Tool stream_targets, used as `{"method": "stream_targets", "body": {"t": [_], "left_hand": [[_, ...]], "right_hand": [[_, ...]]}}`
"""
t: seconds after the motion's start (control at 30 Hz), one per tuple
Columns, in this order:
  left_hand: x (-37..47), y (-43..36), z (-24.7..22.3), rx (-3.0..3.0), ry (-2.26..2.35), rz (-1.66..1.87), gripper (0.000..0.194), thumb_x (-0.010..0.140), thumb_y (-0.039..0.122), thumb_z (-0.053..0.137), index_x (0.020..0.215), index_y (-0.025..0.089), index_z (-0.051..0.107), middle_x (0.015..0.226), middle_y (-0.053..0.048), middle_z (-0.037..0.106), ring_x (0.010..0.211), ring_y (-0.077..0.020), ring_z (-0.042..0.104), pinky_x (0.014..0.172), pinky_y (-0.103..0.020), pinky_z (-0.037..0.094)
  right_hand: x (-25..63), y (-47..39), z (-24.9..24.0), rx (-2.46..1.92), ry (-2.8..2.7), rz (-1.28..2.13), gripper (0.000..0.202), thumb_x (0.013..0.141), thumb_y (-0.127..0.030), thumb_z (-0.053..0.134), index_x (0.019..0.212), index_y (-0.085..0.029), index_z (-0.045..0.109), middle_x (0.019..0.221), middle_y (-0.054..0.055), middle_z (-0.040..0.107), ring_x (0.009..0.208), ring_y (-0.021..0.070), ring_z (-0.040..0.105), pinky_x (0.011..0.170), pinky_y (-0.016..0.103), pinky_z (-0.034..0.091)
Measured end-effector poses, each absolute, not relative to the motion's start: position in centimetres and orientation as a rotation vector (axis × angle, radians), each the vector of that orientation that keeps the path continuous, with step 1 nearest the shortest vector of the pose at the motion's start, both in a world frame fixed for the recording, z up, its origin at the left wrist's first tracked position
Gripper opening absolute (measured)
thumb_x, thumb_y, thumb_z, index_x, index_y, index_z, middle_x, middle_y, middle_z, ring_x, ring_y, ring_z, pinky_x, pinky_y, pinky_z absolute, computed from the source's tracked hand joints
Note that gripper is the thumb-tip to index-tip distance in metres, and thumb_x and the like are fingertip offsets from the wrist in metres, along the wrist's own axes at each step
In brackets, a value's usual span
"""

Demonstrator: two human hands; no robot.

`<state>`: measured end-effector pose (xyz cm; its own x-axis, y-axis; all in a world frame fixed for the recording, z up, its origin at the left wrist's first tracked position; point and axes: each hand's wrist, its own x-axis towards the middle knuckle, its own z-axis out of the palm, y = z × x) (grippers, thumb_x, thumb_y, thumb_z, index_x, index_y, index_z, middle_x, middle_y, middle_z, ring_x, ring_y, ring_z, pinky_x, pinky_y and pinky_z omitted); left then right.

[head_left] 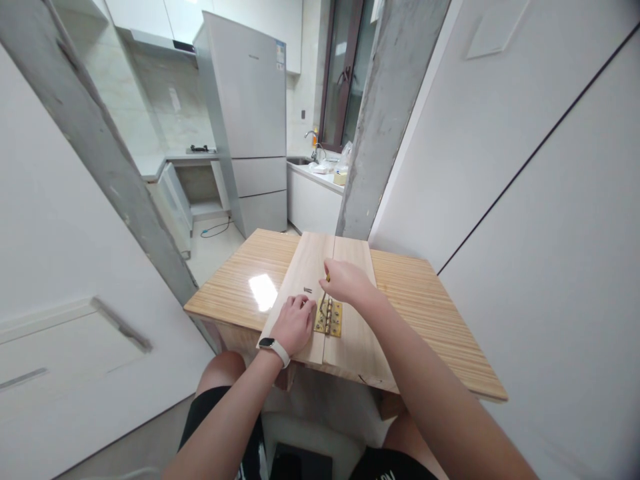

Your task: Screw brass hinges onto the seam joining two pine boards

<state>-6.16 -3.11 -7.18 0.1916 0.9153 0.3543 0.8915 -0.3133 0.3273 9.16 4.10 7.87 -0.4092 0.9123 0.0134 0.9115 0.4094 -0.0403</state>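
A brass hinge [329, 317] lies across the seam between two pale wooden boards [313, 257], with several screws seated in its leaves. My right hand [345, 280] is closed around a screwdriver [323, 298] with a yellowish handle, mostly hidden by the fingers. The slanting shaft reaches down to the hinge's left leaf. On the left board, my left hand [295, 323] rests beside that leaf, its fingers loosely bent against the wood and nothing visible in them. A few loose screws [307, 290] lie just beyond its fingertips.
The boards lie on a wood-grain table [425, 300], its front edge close to my knees. White panels stand at both sides. Behind the table are a tall fridge [260, 100], a sink counter [315, 193] and a cable [215, 230] on the floor.
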Motion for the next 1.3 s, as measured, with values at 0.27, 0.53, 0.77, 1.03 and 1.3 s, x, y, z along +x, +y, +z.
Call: {"method": "stream_targets", "body": {"t": [0.27,0.53,0.77,1.03,1.3], "left_hand": [[-6.5,-3.3,-7.2,2.383,1.805,0.758,0.033,0.099,0.019,0.045,0.128,0.026,0.058,0.124,-0.009,0.057,0.116,-0.0269,0.048,0.101,-0.044,0.044],[-6.8,-3.6,-7.1,2.388,1.815,0.781,0.029,0.098,0.019,0.046,0.122,0.026,0.060,0.122,-0.009,0.057,0.113,-0.0265,0.049,0.100,-0.043,0.044],[-7.1,-3.4,-7.1,2.396,1.805,0.771,0.031,0.098,0.019,0.046,0.125,0.026,0.059,0.122,-0.010,0.056,0.113,-0.0271,0.049,0.097,-0.043,0.043],[-7.3,-2.8,-6.9,2.380,1.797,0.763,0.030,0.099,0.018,0.045,0.125,0.026,0.058,0.123,-0.009,0.055,0.113,-0.0268,0.049,0.097,-0.043,0.044],[-7.2,-2.0,-6.9,2.344,1.785,0.745,0.033,0.102,0.022,0.040,0.130,0.026,0.056,0.126,-0.011,0.055,0.115,-0.0288,0.048,0.100,-0.046,0.043]], "right_hand": [[8.8,3.8,7.6,-1.716,-2.599,0.027,0.027,0.094,-0.039,0.057,0.110,-0.019,0.061,0.105,0.013,0.073,0.096,0.0249,0.069,0.074,0.030,0.044],[8.3,3.0,7.4,-1.744,-2.548,0.007,0.026,0.093,-0.040,0.060,0.110,-0.020,0.060,0.104,0.012,0.074,0.095,0.0242,0.068,0.072,0.030,0.043],[7.9,3.1,8.3,-1.770,-2.585,0.016,0.030,0.093,-0.045,0.061,0.108,-0.019,0.063,0.106,0.013,0.074,0.096,0.0250,0.069,0.072,0.030,0.044],[6.7,4.0,10.0,-1.899,-2.668,0.020,0.049,0.099,-0.058,0.050,0.112,-0.015,0.070,0.111,0.019,0.074,0.103,0.0293,0.070,0.082,0.033,0.049],[6.4,5.4,9.8,-1.925,-2.662,0.061,0.046,0.096,-0.055,0.057,0.111,-0.015,0.074,0.107,0.019,0.075,0.100,0.0303,0.071,0.082,0.035,0.051]]}}
